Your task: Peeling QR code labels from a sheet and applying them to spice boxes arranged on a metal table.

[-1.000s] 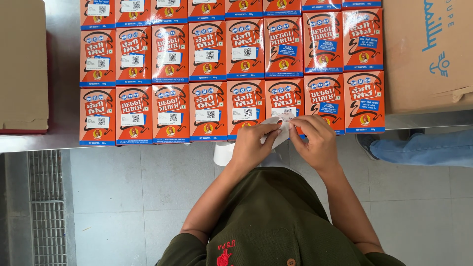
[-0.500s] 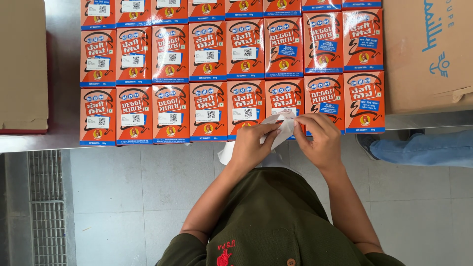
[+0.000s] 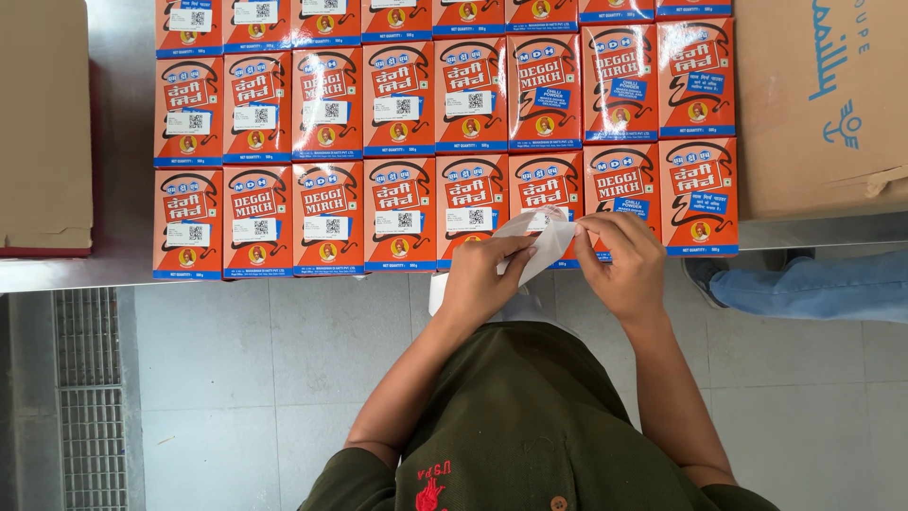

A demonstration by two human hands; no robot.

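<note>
Orange cartons [image 3: 402, 220] crowd steel table [image 3: 123, 142] between cardboard boxes [image 3: 821, 104].

Orange boxes [image 3: 327, 151] stand in tight rows on the steel worktop [image 3: 121, 114]. Left of the rows sits a brown carton [image 3: 43, 123]; right of them, a larger carton [image 3: 821, 104]. Below the rows' left end, a floor grate [image 3: 90, 397]; below their right end, a blue-trousered leg [image 3: 813, 284].
</note>
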